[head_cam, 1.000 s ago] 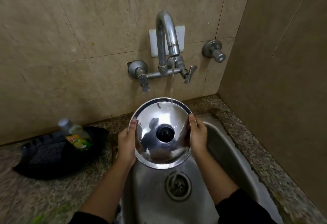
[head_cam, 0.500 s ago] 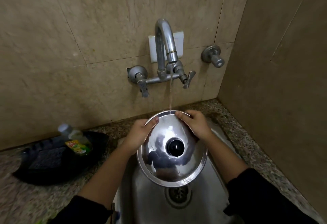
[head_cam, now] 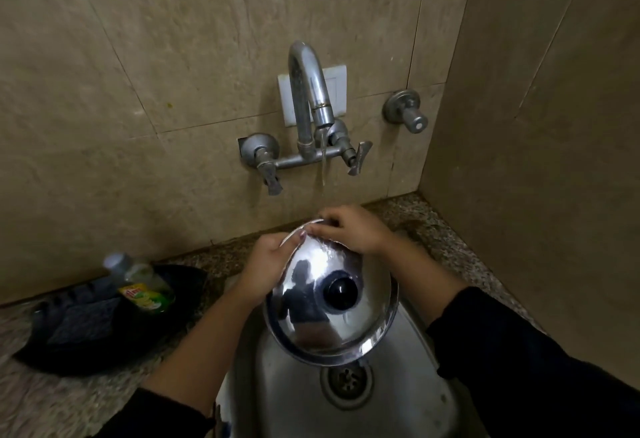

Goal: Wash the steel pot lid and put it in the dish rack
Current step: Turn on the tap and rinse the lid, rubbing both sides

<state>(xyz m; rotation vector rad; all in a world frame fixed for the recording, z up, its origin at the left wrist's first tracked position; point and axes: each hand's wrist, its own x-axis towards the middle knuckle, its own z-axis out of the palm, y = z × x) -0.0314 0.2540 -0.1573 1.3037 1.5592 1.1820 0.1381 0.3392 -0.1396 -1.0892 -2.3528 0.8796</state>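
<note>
The round steel pot lid (head_cam: 311, 316) with a black knob (head_cam: 341, 290) is held over the steel sink (head_cam: 298, 399), its top side facing me and its far edge raised. My left hand (head_cam: 268, 269) grips its upper left rim. My right hand (head_cam: 349, 230) holds the top rim, fingers curled over the edge. A thin stream of water (head_cam: 322, 174) runs from the curved tap (head_cam: 308, 91) down onto the lid's far edge, right by my fingers. No dish rack is in view.
A black tray (head_cam: 104, 327) on the speckled counter at the left holds a dish soap bottle (head_cam: 142, 285) and a dark scrub pad (head_cam: 81, 321). The sink drain (head_cam: 346, 380) lies below the lid. Tiled walls close in behind and on the right.
Both hands slid from the lid's sides up to its far rim. The lid dropped lower and tilted flatter under the water stream.
</note>
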